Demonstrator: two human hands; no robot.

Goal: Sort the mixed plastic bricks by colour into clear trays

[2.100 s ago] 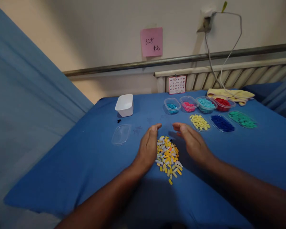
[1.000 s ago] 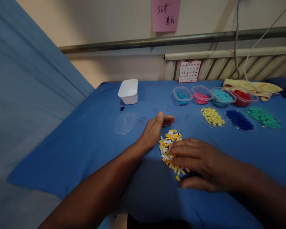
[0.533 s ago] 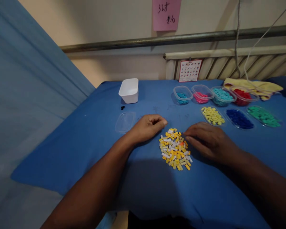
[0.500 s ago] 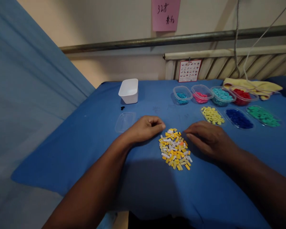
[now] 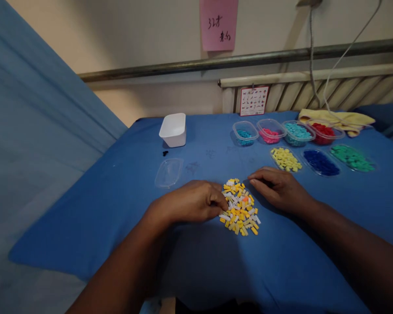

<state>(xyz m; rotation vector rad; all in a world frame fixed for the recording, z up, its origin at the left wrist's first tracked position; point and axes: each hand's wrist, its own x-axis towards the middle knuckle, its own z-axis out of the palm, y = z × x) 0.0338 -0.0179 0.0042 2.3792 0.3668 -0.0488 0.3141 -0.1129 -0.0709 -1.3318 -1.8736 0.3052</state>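
Plastic bricks (image 5: 240, 213), matt cloth (image 5: 85, 218)

The pink note (image 5: 218, 26) reads "32才" above unclear handwriting; print on the card (image 5: 254, 100) is too small.

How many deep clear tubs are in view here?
4, beyond the loose pile, left to right: teal-piece tub, pink-piece tub, turquoise-piece tub, red-piece tub. None appears hidden.
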